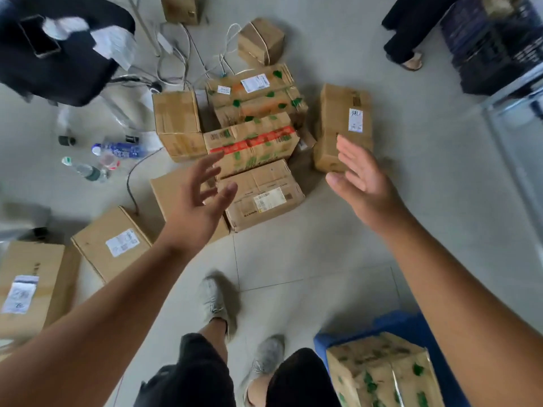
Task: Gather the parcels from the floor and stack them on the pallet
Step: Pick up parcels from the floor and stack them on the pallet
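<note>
— Hands?
— Left hand [199,207] & right hand [363,177] both spread, empty, apart, above parcels [252,142] piled on floor [411,201].
— Pallet?
— Blue pallet [338,342] by feet, w/ one green-leaf box [382,374] on it.

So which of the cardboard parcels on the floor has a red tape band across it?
The brown cardboard parcel with the red tape band, mid-pile, beyond the left hand. The other parcels show only plain, green-leaf or orange markings.
</note>
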`<action>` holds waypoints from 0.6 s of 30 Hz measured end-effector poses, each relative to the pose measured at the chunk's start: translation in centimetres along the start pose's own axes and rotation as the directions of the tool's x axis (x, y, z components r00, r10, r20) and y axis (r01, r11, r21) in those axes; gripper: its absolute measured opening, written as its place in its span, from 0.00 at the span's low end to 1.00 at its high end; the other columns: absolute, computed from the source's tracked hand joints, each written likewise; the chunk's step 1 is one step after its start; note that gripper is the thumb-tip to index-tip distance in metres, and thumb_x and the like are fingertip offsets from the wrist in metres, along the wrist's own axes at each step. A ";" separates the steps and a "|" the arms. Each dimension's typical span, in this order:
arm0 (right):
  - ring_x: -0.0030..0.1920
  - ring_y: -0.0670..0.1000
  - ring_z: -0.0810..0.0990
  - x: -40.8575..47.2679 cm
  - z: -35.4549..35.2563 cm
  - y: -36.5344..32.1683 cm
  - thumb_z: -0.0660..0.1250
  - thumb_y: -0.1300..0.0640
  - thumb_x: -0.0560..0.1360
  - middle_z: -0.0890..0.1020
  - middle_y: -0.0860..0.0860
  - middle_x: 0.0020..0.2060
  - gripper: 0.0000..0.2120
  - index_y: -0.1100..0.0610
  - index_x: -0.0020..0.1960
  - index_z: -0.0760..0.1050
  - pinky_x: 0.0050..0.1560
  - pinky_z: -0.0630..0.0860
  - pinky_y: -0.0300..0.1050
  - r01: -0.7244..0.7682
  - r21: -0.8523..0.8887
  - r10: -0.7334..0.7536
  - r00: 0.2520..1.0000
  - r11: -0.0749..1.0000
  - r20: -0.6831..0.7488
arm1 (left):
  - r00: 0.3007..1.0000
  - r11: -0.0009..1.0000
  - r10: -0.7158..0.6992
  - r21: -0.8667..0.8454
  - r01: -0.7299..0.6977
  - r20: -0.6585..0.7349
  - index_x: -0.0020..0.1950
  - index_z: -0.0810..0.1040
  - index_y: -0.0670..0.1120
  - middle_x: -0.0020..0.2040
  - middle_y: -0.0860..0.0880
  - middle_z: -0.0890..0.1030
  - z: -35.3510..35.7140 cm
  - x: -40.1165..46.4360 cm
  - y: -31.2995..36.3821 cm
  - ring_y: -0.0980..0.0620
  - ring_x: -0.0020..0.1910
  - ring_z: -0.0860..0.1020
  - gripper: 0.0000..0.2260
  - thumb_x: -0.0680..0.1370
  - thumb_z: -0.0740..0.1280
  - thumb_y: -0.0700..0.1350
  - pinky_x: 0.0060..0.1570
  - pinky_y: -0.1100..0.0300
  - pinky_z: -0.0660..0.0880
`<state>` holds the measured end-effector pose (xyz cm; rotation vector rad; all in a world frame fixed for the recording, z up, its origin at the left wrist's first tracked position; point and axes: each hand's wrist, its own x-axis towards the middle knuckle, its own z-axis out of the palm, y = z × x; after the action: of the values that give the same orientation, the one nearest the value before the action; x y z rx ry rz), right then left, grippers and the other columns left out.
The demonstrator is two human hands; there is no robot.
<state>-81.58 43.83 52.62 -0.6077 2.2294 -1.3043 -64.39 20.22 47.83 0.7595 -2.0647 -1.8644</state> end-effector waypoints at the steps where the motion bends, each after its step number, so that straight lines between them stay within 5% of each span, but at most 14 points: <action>1: 0.77 0.41 0.67 1.8 1.0 2.1 0.70 0.38 0.72 0.69 0.43 0.78 0.32 0.34 0.74 0.64 0.79 0.65 0.51 -0.024 -0.010 0.024 1.000 1.000 0.015 | 1.000 1.000 -0.022 0.006 0.022 -0.004 0.67 0.74 0.71 0.74 0.51 0.76 0.2 1.5 -2.4 0.56 0.74 0.75 0.19 0.78 0.72 0.59 0.69 0.39 0.76; 7: 0.76 0.42 0.69 10.7 5.8 15.0 0.71 0.38 0.72 0.69 0.41 0.77 0.37 0.40 0.78 0.64 0.75 0.66 0.46 -0.137 -0.064 0.142 0.986 0.989 0.090 | 0.993 0.992 -0.108 0.065 0.110 -0.039 0.69 0.74 0.68 0.75 0.55 0.75 2.6 7.8 -16.7 0.60 0.74 0.72 0.22 0.76 0.71 0.60 0.72 0.45 0.75; 12: 0.77 0.43 0.66 16.8 8.9 27.1 0.73 0.49 0.79 0.69 0.39 0.75 0.31 0.39 0.78 0.64 0.78 0.63 0.48 -0.161 -0.106 0.178 0.969 0.981 0.174 | 0.976 0.968 -0.168 0.162 0.190 -0.137 0.76 0.72 0.56 0.78 0.55 0.70 6.2 11.1 -28.1 0.59 0.75 0.70 0.28 0.77 0.71 0.56 0.70 0.53 0.74; 18: 0.76 0.39 0.61 23.1 11.7 40.6 0.74 0.40 0.72 0.62 0.42 0.81 0.33 0.34 0.75 0.68 0.74 0.60 0.42 -0.187 -0.224 0.226 0.960 0.957 0.163 | 0.943 0.915 -0.230 0.275 0.294 -0.240 0.77 0.71 0.60 0.83 0.54 0.62 10.3 15.9 -40.7 0.51 0.80 0.66 0.29 0.76 0.72 0.59 0.78 0.42 0.66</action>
<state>-97.98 40.39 7.45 -0.5278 2.2183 -0.8819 -74.51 18.66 4.09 1.3083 -2.2337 -1.5174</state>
